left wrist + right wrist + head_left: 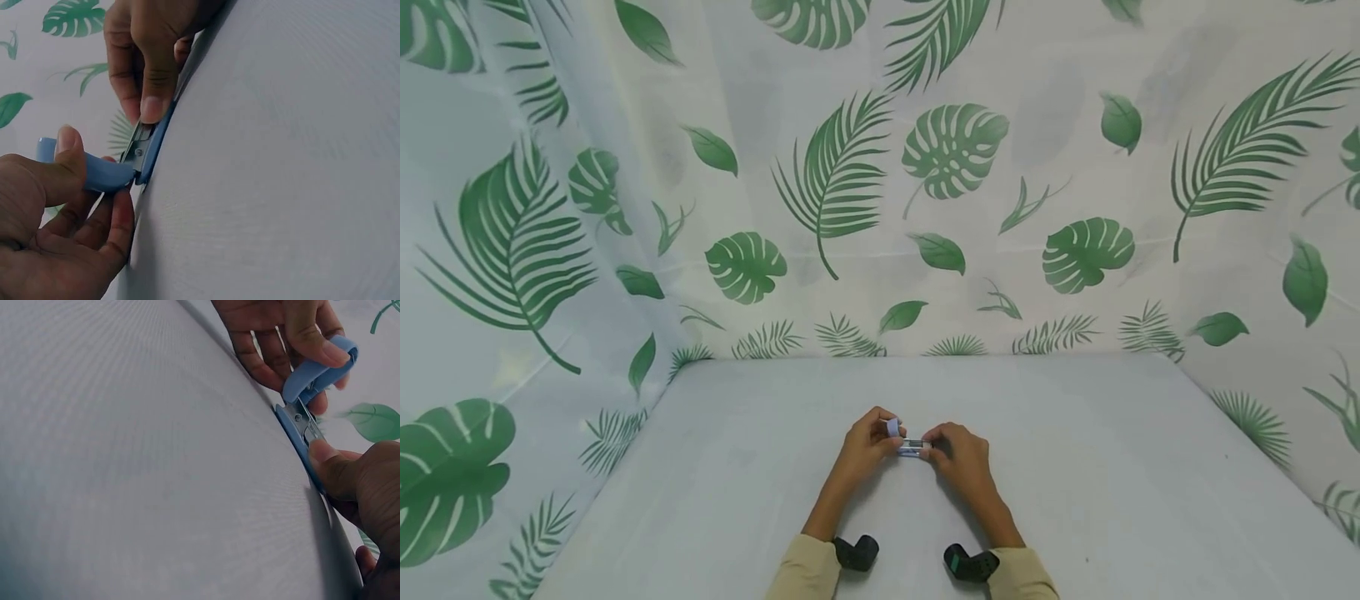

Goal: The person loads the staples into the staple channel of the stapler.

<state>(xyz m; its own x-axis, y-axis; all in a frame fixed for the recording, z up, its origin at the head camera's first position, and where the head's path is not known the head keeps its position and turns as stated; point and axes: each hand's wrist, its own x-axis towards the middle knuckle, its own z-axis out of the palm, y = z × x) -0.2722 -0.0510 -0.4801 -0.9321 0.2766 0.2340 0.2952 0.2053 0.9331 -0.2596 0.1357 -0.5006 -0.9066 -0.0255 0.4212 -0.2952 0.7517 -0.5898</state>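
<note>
A small blue stapler (913,451) is at the middle of the white table, with its top cover swung far up from the base. My left hand (862,447) pinches the raised blue cover (106,174) between thumb and fingers. On the other side, my right hand (964,457) grips the far end of the base and metal magazine, the thumb on top. The bare metal magazine (300,417) shows near the hinge in the right wrist view, along with the blue base (292,434). The gripped end of the base is partly hidden by the right fingers.
The white table (737,500) spreads around both hands. Behind it and along the sides hangs a pale cloth (865,308) printed with green leaves. Dark wrist devices (859,553) are strapped near both beige sleeves (808,567).
</note>
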